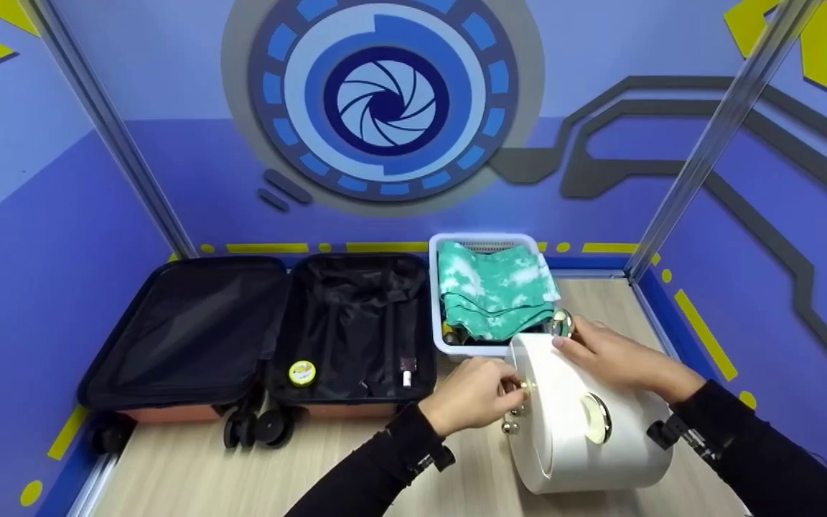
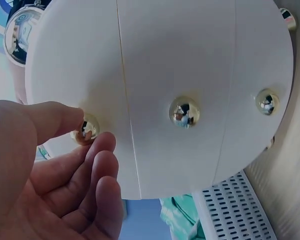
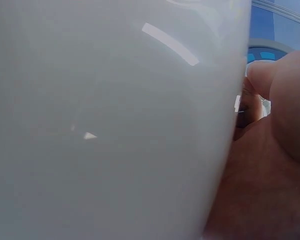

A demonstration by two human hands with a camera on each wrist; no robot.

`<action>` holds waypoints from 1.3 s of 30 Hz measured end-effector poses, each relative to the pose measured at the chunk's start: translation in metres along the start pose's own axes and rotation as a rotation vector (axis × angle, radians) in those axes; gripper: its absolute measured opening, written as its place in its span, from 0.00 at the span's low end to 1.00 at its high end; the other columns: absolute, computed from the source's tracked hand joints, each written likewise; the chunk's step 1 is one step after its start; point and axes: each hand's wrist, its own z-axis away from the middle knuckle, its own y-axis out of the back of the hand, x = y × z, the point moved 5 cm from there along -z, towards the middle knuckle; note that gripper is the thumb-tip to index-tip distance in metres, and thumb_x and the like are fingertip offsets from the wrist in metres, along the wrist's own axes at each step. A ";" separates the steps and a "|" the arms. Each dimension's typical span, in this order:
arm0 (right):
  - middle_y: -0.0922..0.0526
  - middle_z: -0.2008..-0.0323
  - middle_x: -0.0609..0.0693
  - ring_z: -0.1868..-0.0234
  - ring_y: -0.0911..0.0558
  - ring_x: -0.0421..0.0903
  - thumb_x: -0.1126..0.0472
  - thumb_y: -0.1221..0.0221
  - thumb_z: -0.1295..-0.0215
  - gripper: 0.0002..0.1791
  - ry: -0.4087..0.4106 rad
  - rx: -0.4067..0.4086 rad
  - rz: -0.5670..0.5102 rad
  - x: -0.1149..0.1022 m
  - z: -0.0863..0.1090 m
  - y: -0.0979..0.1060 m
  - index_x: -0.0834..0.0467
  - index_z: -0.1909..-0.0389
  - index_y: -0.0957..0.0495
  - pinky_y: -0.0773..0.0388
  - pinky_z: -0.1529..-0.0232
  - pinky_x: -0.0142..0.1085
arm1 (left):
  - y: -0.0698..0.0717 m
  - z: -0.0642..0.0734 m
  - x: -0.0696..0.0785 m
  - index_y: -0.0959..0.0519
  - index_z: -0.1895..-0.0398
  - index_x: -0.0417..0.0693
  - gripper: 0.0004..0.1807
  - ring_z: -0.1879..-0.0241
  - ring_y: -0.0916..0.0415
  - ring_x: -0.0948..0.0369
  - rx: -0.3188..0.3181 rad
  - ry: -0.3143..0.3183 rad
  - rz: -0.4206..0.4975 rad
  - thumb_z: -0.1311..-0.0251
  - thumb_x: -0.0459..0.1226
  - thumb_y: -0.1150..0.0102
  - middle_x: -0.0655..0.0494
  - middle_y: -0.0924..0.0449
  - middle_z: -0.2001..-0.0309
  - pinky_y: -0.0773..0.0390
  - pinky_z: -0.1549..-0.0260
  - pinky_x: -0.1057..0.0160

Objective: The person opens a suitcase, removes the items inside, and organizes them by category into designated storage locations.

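Note:
A white rounded storage box (image 1: 564,459) with gold knobs stands on the table at the right. With thumb and forefinger my left hand (image 1: 472,396) pinches a small round gold knob (image 2: 90,127) on its flat face. Two similar knobs (image 2: 185,112) sit farther along that face, beside thin seams. My right hand (image 1: 618,359) grips a larger shiny round handle (image 1: 563,323) at the box's far upper edge. In the right wrist view, the glossy white side fills most of the picture and partly hides that hand. A gold-rimmed oval piece (image 1: 598,418) shows on the box's near side.
A suitcase (image 1: 191,330) lies spread at the left, black-lined. In its right half are a round yellow-rimmed tin (image 1: 302,373) and a small tube (image 1: 407,377). Behind the box, a white basket (image 1: 436,309) holds folded green-and-white cloth (image 1: 492,287).

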 end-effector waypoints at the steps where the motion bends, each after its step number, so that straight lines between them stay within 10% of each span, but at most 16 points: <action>1: 0.20 0.47 0.58 0.53 0.18 0.47 0.40 0.48 0.13 0.26 -0.004 -0.003 -0.005 0.000 0.000 0.000 0.53 0.30 0.31 0.15 0.62 0.37 | 0.000 0.000 0.000 0.07 0.57 0.55 0.09 0.71 0.25 0.80 0.002 0.002 0.000 0.27 0.43 0.35 0.69 0.11 0.67 0.26 0.67 0.81; 16: 0.21 0.52 0.57 0.57 0.17 0.48 0.36 0.49 0.13 0.25 -0.034 -0.009 -0.002 0.002 0.000 0.003 0.52 0.36 0.30 0.14 0.65 0.39 | -0.015 0.007 -0.027 0.07 0.53 0.53 0.11 0.65 0.15 0.73 -0.083 0.064 -0.089 0.30 0.47 0.29 0.67 0.07 0.61 0.21 0.63 0.74; 39: 0.21 0.50 0.58 0.57 0.17 0.47 0.39 0.48 0.13 0.29 -0.012 -0.014 -0.024 0.000 -0.001 -0.001 0.55 0.28 0.32 0.14 0.66 0.38 | -0.050 0.009 -0.041 0.10 0.56 0.56 0.06 0.71 0.22 0.80 -0.119 0.143 0.139 0.31 0.44 0.25 0.71 0.09 0.64 0.22 0.67 0.78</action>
